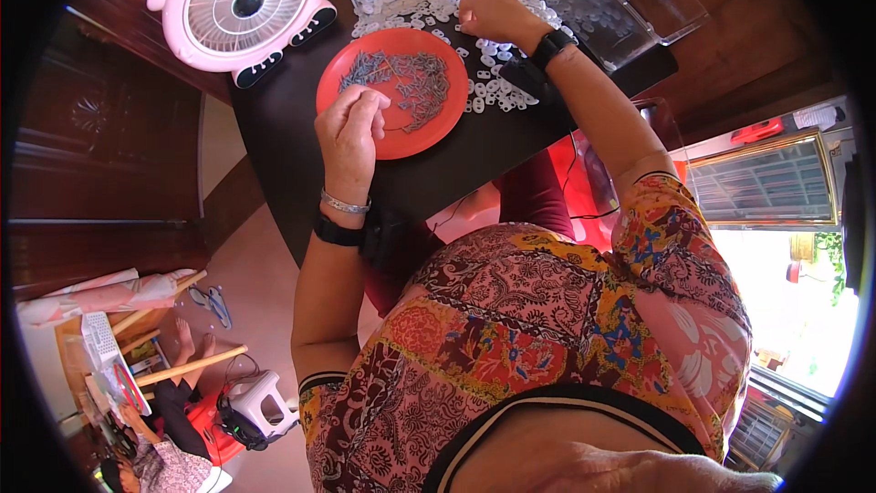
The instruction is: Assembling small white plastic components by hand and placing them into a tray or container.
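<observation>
My left hand [350, 128] is over the near left part of a round red plate [412, 143], its fingers curled in and thumb against them. Whatever it may hold is too small to make out. Many small, thin grey metal pieces [427, 91] lie loose on the plate. Beyond the plate, my right hand [497, 18] rests among small white oval plastic pieces [401, 0] with holes in them. Its fingers are bent together at the tips, and I cannot see what is between them.
A pink animal-shaped fan [212, 2] stands at the far left of the black table [274, 128]. Transparent plastic bins [630, 23] with more white pieces are at the back right. On the floor at lower left, another person [173, 456] sits near a white stool [263, 402].
</observation>
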